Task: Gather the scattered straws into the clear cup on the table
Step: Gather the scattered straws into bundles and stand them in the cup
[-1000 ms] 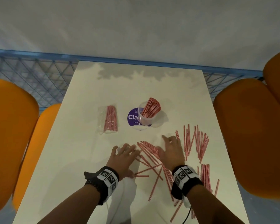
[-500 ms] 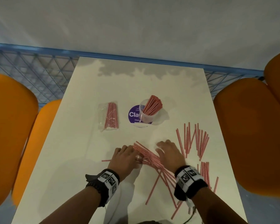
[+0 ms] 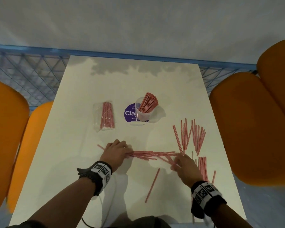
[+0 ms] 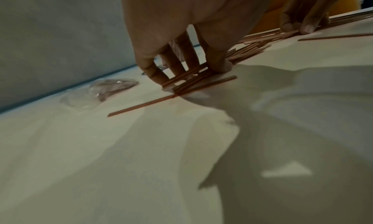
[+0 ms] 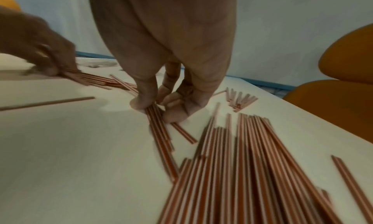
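Both forearms are bare. Each wrist wears a black strap (image 3: pixel 95 178) bearing a white block (image 3: pixel 204 191) printed with black square markers (fiducial-style tags). A thin dark cable (image 3: pixel 87 223) trails near the body.

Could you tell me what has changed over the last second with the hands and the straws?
The left hand and right hand moved apart, turning the diagonal straw bunch crosswise, and now pinch its ends. The clear cup and bagged straws stayed put.

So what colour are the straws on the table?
The straws are red with thin white stripes along their length, clearest in the right wrist view.
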The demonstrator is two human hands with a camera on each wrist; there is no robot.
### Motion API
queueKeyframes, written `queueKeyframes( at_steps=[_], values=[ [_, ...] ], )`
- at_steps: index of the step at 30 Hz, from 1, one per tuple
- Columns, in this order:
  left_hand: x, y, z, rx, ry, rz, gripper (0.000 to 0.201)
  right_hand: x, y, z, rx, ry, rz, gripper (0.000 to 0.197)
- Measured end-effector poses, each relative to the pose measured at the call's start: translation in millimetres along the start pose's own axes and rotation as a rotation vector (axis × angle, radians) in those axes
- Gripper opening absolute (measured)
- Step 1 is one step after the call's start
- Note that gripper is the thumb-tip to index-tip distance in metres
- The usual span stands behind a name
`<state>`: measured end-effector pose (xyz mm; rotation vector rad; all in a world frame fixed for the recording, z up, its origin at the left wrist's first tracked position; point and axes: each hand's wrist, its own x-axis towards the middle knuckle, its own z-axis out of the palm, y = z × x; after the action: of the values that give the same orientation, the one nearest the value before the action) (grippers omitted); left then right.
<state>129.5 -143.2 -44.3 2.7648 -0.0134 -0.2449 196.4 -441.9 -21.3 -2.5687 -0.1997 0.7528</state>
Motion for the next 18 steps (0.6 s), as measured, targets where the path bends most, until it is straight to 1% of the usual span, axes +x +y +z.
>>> queueKeyframes(
  at_steps=[3,5,7,10,12,15,18],
  values=[
    [-8,-12,-4,-0.02,0.016,-0.034,0.018,13,3,-13,0.049,0.053,0.055,0.018],
    [-13,-20,-7,-0.027,0.029,-0.074,0.017,21,1,-19,0.074,0.062,0.086,0.016],
    [-19,-24,-10,-0.021,0.039,-0.081,0.017,26,-6,-21,0.073,0.081,0.084,0.015],
    [-25,-24,-10,-0.02,0.029,-0.036,0.018,34,-25,-15,0.023,0.065,0.02,0.02],
    [-25,-16,-6,-0.007,0.009,-0.002,0.02,36,-44,-6,-0.044,0.007,-0.048,0.016],
    [-25,6,1,-0.039,-0.001,-0.011,0.021,33,-69,13,-0.134,-0.04,-0.132,0.012],
    [-23,23,7,-0.017,-0.04,-0.044,0.025,31,-85,26,-0.173,-0.074,-0.199,0.016]
  ],
)
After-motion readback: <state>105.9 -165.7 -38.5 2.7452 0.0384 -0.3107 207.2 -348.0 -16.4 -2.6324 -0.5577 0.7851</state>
